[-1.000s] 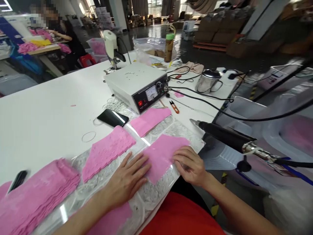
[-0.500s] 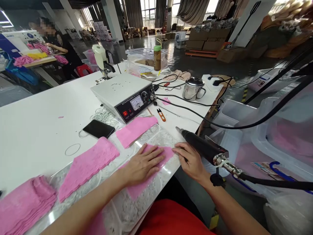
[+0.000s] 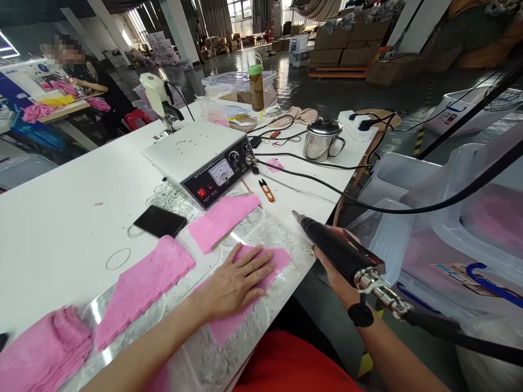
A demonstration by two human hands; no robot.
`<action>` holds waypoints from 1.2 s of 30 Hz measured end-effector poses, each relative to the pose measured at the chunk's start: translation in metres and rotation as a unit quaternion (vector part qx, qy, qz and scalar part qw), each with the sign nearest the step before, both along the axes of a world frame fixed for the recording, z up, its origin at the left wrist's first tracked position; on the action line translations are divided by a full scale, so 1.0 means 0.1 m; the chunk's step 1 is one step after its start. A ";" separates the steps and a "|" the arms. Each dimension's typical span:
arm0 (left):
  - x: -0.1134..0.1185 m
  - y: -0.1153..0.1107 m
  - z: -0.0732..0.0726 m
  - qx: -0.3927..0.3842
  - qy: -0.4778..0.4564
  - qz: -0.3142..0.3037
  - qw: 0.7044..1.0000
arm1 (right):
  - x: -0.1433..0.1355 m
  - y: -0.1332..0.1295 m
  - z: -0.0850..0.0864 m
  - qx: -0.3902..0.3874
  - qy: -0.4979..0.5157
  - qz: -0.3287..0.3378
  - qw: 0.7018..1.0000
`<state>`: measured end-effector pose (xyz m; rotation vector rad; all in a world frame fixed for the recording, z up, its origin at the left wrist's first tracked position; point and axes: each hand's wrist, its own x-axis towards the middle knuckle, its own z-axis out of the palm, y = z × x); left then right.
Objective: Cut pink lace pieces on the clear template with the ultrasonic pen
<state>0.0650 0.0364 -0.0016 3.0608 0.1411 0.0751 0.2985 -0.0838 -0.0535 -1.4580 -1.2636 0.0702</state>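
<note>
My left hand [image 3: 239, 280] lies flat, fingers spread, on a pink fabric piece [image 3: 280, 261] over a clear, marked sheet near the table's front edge. My right hand [image 3: 337, 272] is at the black handheld tool [image 3: 337, 244], largely hidden behind it, so its grip cannot be made out. The tool's metal tip points up and left above the table edge. Another pink piece [image 3: 224, 220] lies just beyond my left hand. Stacked pink pieces [image 3: 145, 288] and a thicker pink pile [image 3: 49, 348] are to the left.
A control box [image 3: 218, 174] stands behind the fabric, with a phone [image 3: 160, 220] to its left. Orange snips [image 3: 267, 190], a metal mug [image 3: 322, 139] and black cables are to the right. Plastic bins [image 3: 392, 179] stand beside the table. A person [image 3: 87, 76] sits at the back left.
My right hand has moved off the fabric's right corner and back behind the black tool. My left hand stays flat on the fabric. The view has shifted slightly.
</note>
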 end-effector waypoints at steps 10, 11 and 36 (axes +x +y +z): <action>0.01 -0.02 -0.03 -0.002 -0.018 0.006 1.000 | -0.05 0.39 0.04 0.190 0.185 -0.059 0.962; 0.01 -0.02 -0.03 -0.003 -0.016 0.007 1.000 | -0.02 0.46 0.04 0.207 0.190 -0.069 0.957; 0.04 -0.04 -0.06 -0.033 -0.025 0.012 0.999 | -0.03 0.17 0.75 0.159 0.247 0.096 0.951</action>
